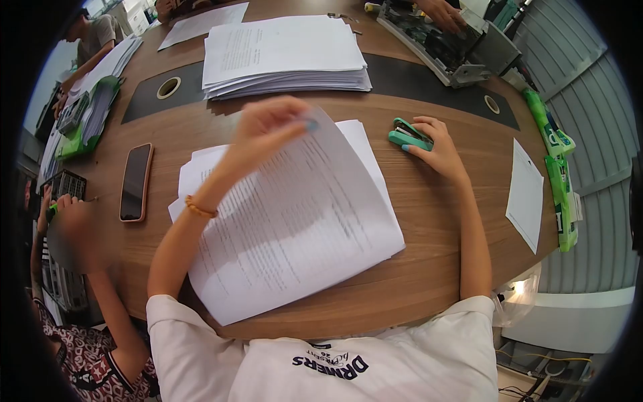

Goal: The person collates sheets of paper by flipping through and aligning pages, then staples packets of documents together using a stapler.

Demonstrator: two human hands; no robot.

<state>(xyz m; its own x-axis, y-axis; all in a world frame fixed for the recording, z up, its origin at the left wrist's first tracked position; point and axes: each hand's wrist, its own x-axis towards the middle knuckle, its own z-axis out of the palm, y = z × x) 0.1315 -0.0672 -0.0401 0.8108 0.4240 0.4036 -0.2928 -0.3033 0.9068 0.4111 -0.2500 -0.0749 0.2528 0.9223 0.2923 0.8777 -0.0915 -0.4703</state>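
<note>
My left hand (pixel 276 127), blurred by motion, pinches the top corner of a printed sheet (pixel 301 201) and lifts it so that the paper curves upward. Under that sheet lie more white papers (pixel 362 144), their edges spread unevenly. To the right, my right hand (pixel 435 149) is wrapped around a green stapler (pixel 410 136), which rests on the wooden table apart from the papers. A taller stack of printed paper (pixel 284 53) sits beyond both hands.
A phone (pixel 136 182) lies left of the papers. Another sheet (pixel 524 194) and green packets (pixel 559 181) line the right edge. At the back right, a person's hand (pixel 442 13) touches an opened metal device (pixel 449 43). Another person (pixel 100 321) sits at the left.
</note>
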